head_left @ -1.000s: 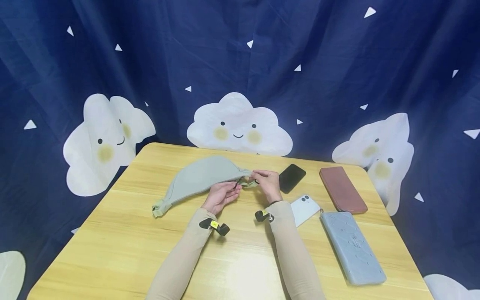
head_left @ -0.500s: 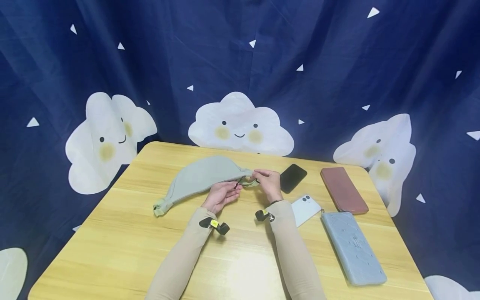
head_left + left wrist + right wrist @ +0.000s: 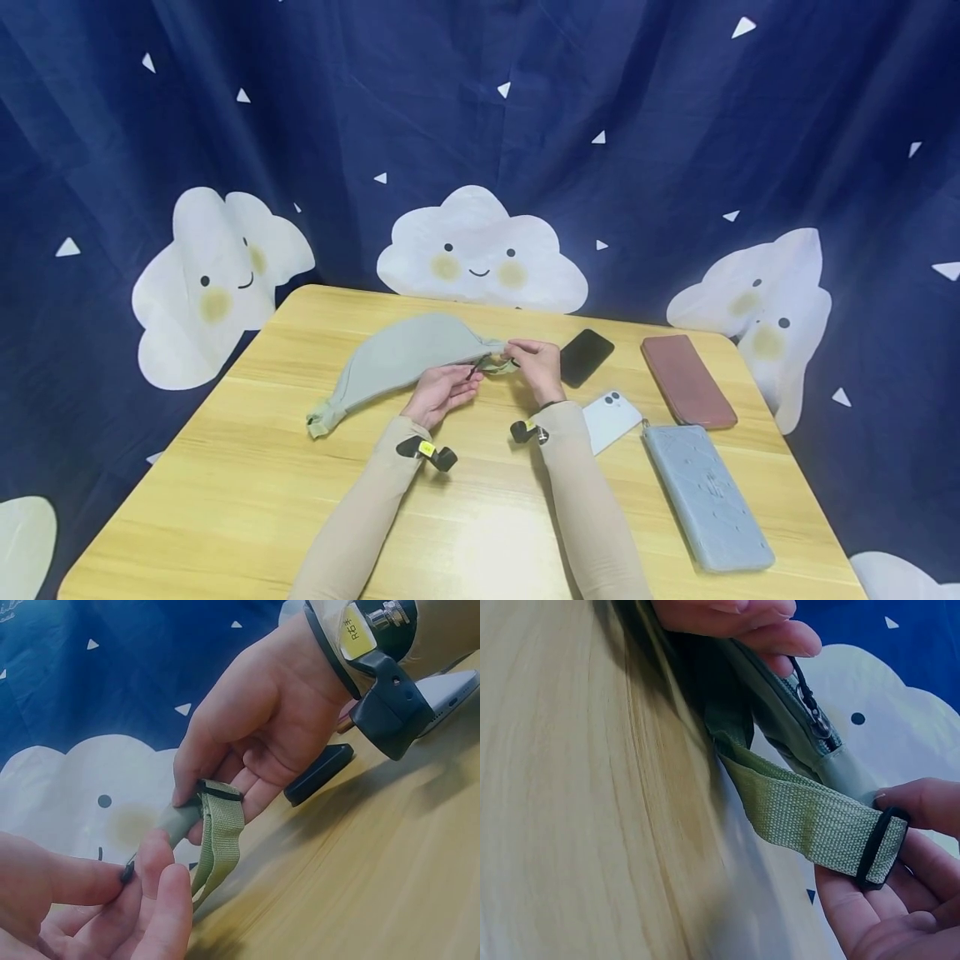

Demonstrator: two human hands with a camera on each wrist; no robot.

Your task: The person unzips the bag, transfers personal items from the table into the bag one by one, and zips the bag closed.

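A pale green crescent-shaped bag point(image 3: 405, 354) lies across the back of the table, its right end between the hands. My left hand point(image 3: 442, 393) pinches the black cord zipper pull point(image 3: 127, 871) between thumb and finger. The zipper slider point(image 3: 821, 726) sits close to the bag's right end. At that end, my right hand point(image 3: 536, 368) grips the bag's tip with thumb and fingers. A light green webbing strap point(image 3: 810, 817) with a black buckle point(image 3: 881, 851) loops down there, against the right fingers. Part of the zipper is hidden behind the left fingers.
Right of the hands lie a black phone point(image 3: 587, 357) and a white phone point(image 3: 611, 418), the latter partly behind the right sleeve. Further right are a brown-red wallet point(image 3: 686, 379) and a light blue zip wallet point(image 3: 708, 497). A dark blue curtain point(image 3: 337, 100) hangs behind the wooden table point(image 3: 262, 500).
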